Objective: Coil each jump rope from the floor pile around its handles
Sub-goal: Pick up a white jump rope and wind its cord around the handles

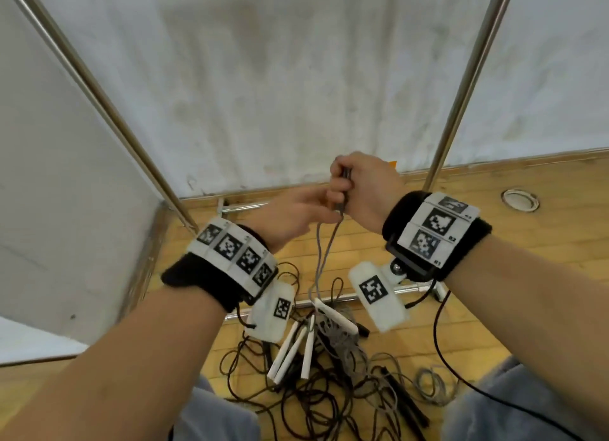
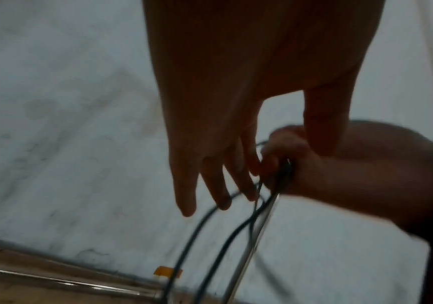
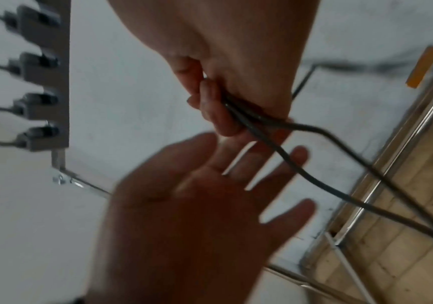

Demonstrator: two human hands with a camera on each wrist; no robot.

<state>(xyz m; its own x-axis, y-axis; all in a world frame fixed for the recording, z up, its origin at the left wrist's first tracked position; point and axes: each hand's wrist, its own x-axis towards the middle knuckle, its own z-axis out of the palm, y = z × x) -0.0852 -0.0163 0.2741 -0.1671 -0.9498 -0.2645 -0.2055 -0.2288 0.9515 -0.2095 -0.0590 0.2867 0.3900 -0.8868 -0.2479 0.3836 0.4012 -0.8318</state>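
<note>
Right hand: clenched around dark handles, grey rope hanging.
Left hand: released, fingers straight.
Floor pile: tangled ropes.

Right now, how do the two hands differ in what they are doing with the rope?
The right hand is fisted around the dark handles, held upright; the left hand is open with fingers straight, gripping nothing. The right hand sits higher, with the grey rope hanging from under it; the left hand reaches in from the side, fingertips by that rope. Both are raised above the floor pile and wear marker wristbands.
</note>
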